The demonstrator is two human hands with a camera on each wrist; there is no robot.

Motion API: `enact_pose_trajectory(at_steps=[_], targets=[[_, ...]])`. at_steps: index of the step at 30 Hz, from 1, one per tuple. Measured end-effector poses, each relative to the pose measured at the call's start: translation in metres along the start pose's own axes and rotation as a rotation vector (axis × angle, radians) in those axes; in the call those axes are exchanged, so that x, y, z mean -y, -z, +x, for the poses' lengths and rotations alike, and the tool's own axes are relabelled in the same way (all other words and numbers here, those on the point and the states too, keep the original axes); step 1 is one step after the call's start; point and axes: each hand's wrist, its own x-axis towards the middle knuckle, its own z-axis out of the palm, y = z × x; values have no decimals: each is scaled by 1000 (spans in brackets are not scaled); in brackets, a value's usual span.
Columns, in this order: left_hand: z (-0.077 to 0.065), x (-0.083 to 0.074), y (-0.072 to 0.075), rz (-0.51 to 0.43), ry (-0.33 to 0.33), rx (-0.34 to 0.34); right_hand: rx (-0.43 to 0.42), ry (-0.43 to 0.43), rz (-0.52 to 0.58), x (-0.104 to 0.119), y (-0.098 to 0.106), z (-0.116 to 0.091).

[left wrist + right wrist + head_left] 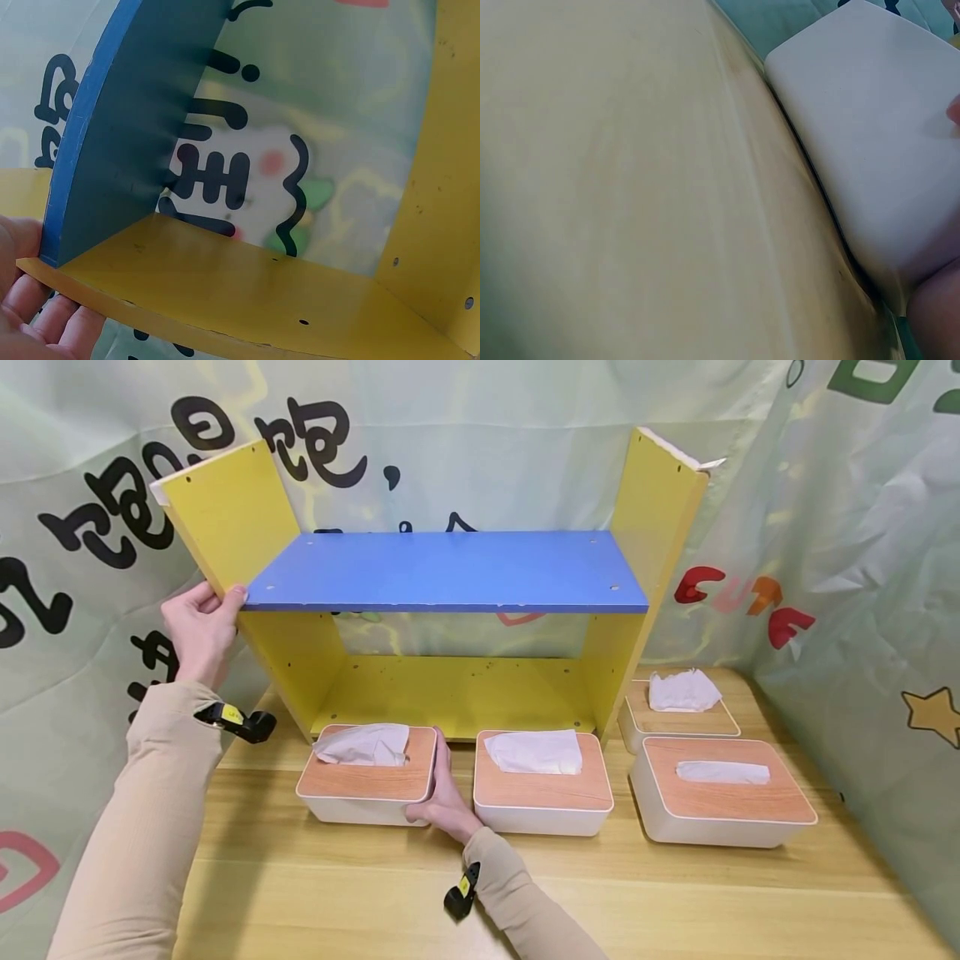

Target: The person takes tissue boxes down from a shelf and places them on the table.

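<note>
A small shelf unit has yellow side panels (232,497) and a blue shelf board (450,568). My left hand (198,631) grips the left panel's front edge, its thumb beside the blue board's end; in the left wrist view its fingers (56,315) curl under the yellow edge. My right hand (450,802) holds the front right corner of a white tissue box (352,783) with a wood-look lid, thumb in front and fingers along its side. The right wrist view shows the box's white wall (862,142) and part of the hand (937,315).
A second tissue box (543,792) stands just right of my right hand, before the unit. Two more, one in front (727,802) and one behind (678,720), sit at the right. A printed curtain (847,527) hangs around the wooden table (337,893).
</note>
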Motion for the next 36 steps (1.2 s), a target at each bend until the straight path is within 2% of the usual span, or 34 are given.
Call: enact_pose_trajectory(at_steps=[17,28,36], targets=[[1,0,0,-19,-4,4,-2,4,26,-1,1,1],[1,2,0,1,0,6,4,-8,-4,0,0,-1],[0,1,0,3,-1,3,-8,-3,-74,2,0,-2]])
